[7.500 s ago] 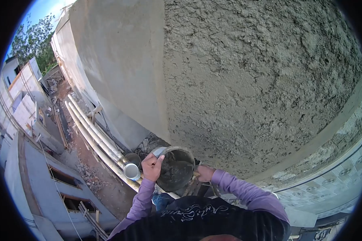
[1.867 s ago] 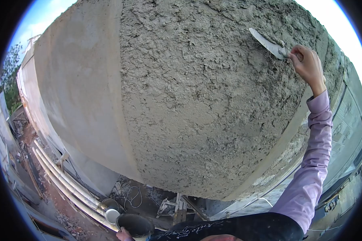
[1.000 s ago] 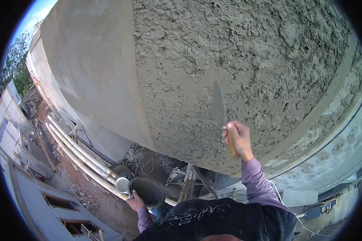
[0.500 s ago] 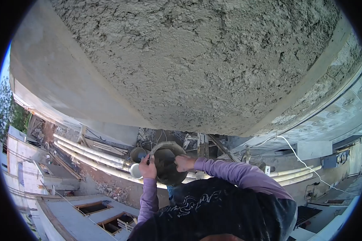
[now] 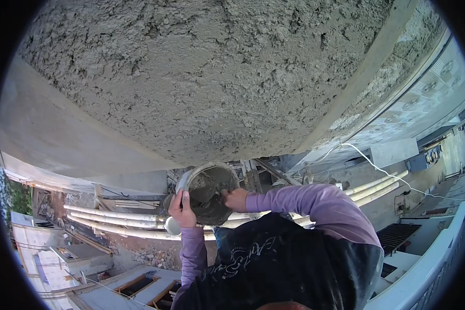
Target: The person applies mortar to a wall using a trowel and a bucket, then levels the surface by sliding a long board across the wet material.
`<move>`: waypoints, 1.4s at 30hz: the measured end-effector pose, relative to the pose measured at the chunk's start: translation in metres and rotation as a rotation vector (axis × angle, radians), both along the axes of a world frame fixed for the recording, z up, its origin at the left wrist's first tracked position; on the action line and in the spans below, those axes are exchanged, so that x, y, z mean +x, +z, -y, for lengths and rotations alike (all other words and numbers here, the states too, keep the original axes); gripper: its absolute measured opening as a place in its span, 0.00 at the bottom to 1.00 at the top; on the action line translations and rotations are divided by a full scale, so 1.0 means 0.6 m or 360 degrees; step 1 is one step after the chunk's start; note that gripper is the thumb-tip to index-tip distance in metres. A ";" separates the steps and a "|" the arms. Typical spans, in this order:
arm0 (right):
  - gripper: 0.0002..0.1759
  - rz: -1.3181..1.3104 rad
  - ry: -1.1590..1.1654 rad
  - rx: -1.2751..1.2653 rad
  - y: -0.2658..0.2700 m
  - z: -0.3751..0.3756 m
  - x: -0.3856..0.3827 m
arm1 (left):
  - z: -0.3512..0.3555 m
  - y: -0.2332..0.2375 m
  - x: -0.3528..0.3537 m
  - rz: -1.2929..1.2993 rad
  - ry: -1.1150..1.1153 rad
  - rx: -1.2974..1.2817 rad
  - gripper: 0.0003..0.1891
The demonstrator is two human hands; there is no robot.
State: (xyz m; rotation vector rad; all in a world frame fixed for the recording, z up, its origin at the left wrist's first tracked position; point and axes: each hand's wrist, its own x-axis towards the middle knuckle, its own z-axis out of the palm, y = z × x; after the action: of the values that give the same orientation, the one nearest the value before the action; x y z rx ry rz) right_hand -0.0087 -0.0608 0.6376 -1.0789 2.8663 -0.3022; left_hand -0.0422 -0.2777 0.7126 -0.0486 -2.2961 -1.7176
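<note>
Since a second ago, the right hand (image 5: 236, 200) has come down from the rough wall (image 5: 232, 93) to the bucket (image 5: 223, 215), and the head has tipped further down with it. In the head view, the bucket is held mouth upward in front of the person's shirt (image 5: 279, 258), with the wall at twelve o'clock; whether the two touch I cannot tell. The left hand (image 5: 182, 209) is clamped on the rim at eight o'clock, thumb up. The right hand is clenched at three o'clock, seemingly round the handle of the trowel (image 5: 206, 193); its blade appears to lie inside the bucket, though dimly. Wet grey mix (image 5: 201, 181) coats the inside; its depth is hidden. Good handling here, I judge, means a firm grip on the rim against the blade's push, the bucket tilted slightly toward the right hand, and the blade drawn along the wall so little mix sticks. A white pot (image 5: 172, 226) sits beyond the left hand, toward seven o'clock, contents unclear, beside pale poles (image 5: 113, 219).
</note>
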 end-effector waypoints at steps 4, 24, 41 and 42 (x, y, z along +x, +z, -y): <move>0.15 0.0384 -0.0007 0.0042 0.124 -0.058 -0.018 | 0.006 -0.003 -0.017 -0.0007 0.0089 0.0185 0.13; 0.25 0.1355 -0.0267 -0.0758 0.065 -0.043 -0.064 | 0.042 0.014 0.008 -0.0266 0.0344 -0.0126 0.12; 0.19 0.1651 -0.0497 -0.0604 0.065 -0.036 -0.080 | 0.075 -0.001 0.072 -0.0281 0.0535 -0.0236 0.13; 0.19 0.1992 -0.0719 -0.0685 0.061 -0.032 -0.089 | 0.068 0.008 0.077 -0.0299 0.0521 -0.0256 0.13</move>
State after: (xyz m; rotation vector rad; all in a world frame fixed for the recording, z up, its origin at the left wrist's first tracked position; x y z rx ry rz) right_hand -0.0624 -0.0414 0.6744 -0.0597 1.8311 -1.1464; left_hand 0.0041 -0.3183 0.7173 0.1220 -2.1577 -1.3088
